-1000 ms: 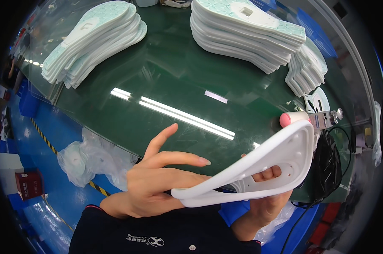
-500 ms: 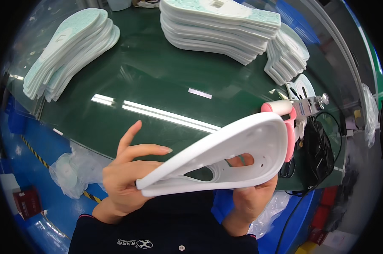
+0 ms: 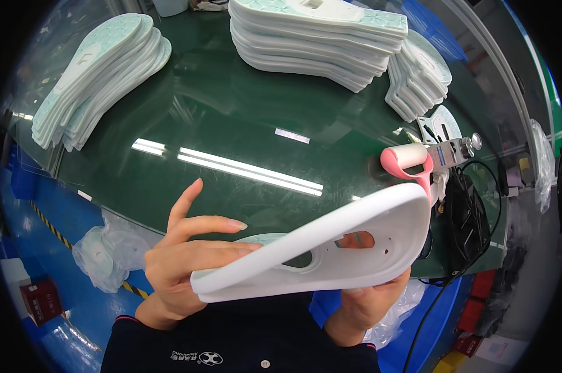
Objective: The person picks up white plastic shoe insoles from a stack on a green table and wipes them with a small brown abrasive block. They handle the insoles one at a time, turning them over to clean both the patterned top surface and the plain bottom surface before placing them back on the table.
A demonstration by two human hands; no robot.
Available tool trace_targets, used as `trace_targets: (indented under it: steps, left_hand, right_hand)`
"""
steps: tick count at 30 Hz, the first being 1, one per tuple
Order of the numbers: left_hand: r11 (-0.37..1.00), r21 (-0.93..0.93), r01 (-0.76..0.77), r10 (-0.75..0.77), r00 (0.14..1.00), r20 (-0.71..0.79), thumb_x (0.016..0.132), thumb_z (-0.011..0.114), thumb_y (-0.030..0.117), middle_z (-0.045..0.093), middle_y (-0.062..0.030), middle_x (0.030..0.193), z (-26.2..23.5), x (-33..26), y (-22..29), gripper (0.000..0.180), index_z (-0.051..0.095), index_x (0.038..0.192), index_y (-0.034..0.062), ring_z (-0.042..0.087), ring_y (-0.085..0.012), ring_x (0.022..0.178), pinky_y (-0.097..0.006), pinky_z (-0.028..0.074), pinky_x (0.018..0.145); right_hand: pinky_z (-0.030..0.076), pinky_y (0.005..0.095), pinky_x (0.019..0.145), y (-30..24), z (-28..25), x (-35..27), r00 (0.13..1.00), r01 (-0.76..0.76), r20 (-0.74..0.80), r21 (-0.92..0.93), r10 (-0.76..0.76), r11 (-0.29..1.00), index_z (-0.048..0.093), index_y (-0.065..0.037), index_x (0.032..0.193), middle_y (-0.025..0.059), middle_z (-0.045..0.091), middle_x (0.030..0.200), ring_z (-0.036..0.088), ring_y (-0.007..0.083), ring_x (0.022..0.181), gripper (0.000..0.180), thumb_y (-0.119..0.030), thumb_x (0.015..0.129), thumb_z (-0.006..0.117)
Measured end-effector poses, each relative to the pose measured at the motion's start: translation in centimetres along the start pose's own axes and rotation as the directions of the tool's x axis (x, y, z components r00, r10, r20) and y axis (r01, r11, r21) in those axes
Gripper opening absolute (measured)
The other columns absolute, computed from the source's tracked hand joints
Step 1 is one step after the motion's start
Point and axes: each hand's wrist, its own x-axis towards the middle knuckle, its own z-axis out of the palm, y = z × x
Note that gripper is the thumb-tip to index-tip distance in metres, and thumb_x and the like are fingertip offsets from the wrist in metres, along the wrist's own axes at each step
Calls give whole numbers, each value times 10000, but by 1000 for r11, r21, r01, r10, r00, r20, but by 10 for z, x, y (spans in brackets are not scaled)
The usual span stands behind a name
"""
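Your white shoe sole [image 3: 331,248] looks matt, smooth foam; worktop [image 3: 231,118] is glossy green; roller [image 3: 411,163] pink plastic.
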Motion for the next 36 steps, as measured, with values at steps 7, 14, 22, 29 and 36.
trace_targets:
  steps: [7, 14, 22, 29, 36]
  left_hand:
    - [985, 138, -103, 92, 992, 86, 666, 677, 178, 666, -56, 832, 3, 8, -23, 163, 679, 806, 94, 588, -245, 914, -471, 268, 989]
    - [973, 202, -115, 85, 985, 153, 620, 676, 226, 658, -77, 898, 7, 13, -32, 279, 681, 862, 86, 576, -274, 950, -465, 294, 976]
    - [965, 226, -133, 99, 983, 155, 645, 676, 187, 667, -37, 846, 4, 13, -34, 212, 689, 843, 112, 579, -232, 946, -455, 271, 991]
    - [942, 245, -231, 222, 973, 63, 636, 709, 156, 663, 3, 749, -4, 24, -17, 144, 681, 776, 137, 586, -199, 909, -452, 247, 1007]
    - [868, 274, -413, 371, 908, 193, 649, 696, 166, 641, 67, 775, -18, 34, 14, 158, 660, 802, 173, 582, -162, 906, -520, 218, 1010]
  right_hand:
    - [442, 387, 881, 7, -5, 2, 961, 264, 167, -328, -219, 907, 533, 29, 1076, 163, 529, 1032, 554, 268, 961, 556, -27, 572, 760]
    - [405, 418, 904, -5, 0, 7, 892, 405, 391, -470, -227, 784, 614, -28, 1013, 105, 551, 1012, 570, 225, 941, 456, 52, 566, 650]
    - [394, 430, 914, -2, -3, 4, 922, 360, 307, -467, -234, 808, 603, -17, 976, 120, 567, 975, 590, 245, 900, 424, 50, 562, 671]
    - [373, 473, 932, 13, -17, 0, 985, 166, 88, -322, -146, 932, 493, -13, 987, 164, 553, 955, 561, 277, 944, 479, 52, 566, 711]
    - [356, 443, 944, 29, -28, -4, 992, -124, 33, -7, 124, 992, 417, 17, 1060, 231, 530, 1045, 510, 302, 1035, 531, 9, 611, 701]
